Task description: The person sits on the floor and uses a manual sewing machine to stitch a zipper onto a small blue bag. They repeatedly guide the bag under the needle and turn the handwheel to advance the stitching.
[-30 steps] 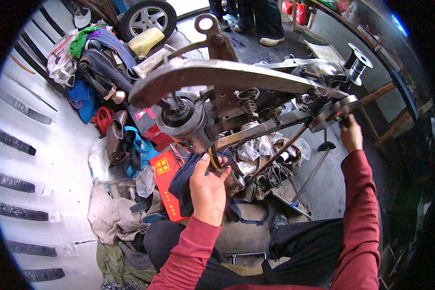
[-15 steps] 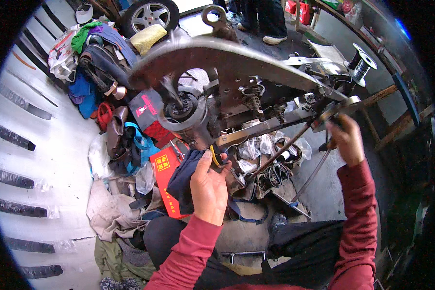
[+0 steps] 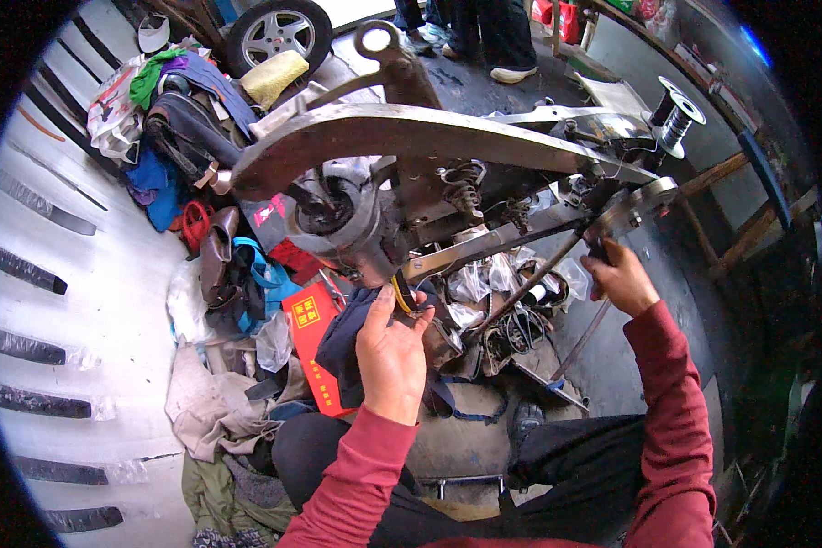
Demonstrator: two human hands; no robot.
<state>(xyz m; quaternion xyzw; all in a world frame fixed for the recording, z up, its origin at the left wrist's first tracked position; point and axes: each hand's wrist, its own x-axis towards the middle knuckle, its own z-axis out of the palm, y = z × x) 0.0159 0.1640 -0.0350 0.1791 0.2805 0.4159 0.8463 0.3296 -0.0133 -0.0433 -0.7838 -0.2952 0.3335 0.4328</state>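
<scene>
In front of me stands a metal hand-cranked sewing machine [image 3: 411, 132] with a long curved arm. My left hand [image 3: 393, 365] is just below its round head [image 3: 338, 224], thumb and fingers pinching a narrow black piece with a yellow edge [image 3: 403, 292] under the head. Dark blue fabric [image 3: 345, 333] hangs beside that hand; whether it joins the piece is unclear. To the right, my right hand [image 3: 627, 279] is closed around the handle below the machine's crank wheel [image 3: 632, 208]; the fingers mostly hide the handle.
Bags, clothes and shoes [image 3: 219, 247] are heaped at the left, near a red box [image 3: 312, 342]. Beneath the machine lies a tray of scraps [image 3: 521, 338]. A thread spool [image 3: 680, 123] sits at the far right. A wheel [image 3: 280, 38] and a person's legs [image 3: 493, 32] are beyond.
My right hand has moved down and slightly left with the crank handle. The machine's curved arm now appears lower at its top. My left hand has barely moved, still pinching the yellow-edged piece.
</scene>
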